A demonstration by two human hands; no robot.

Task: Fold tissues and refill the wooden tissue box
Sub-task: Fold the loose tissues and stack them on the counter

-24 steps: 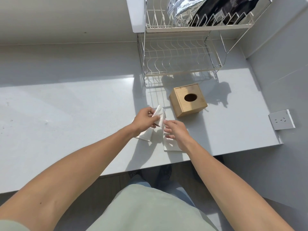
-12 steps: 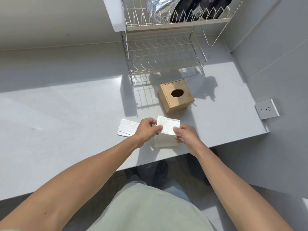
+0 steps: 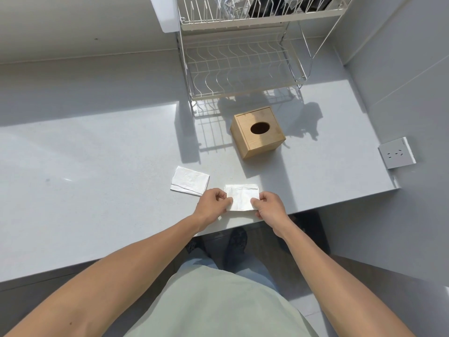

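Observation:
A folded white tissue (image 3: 241, 198) lies flat on a small stack near the counter's front edge. My left hand (image 3: 211, 204) pinches its left side and my right hand (image 3: 268, 207) pinches its right side. A second pile of folded white tissues (image 3: 190, 180) rests on the counter to the left, apart from both hands. The wooden tissue box (image 3: 257, 131), a cube with an oval hole in its closed lid, stands farther back and slightly right, untouched.
A white wire dish rack (image 3: 240, 66) stands behind the box, with foil and dark bags on its upper shelf. A wall socket (image 3: 396, 153) sits on the right wall. The grey counter (image 3: 97, 166) stretches left; its front edge runs just below my hands.
The tissue, held up between both hands half a second ago, has come down flat onto the stack. Both hands dropped with it and keep hold of its sides.

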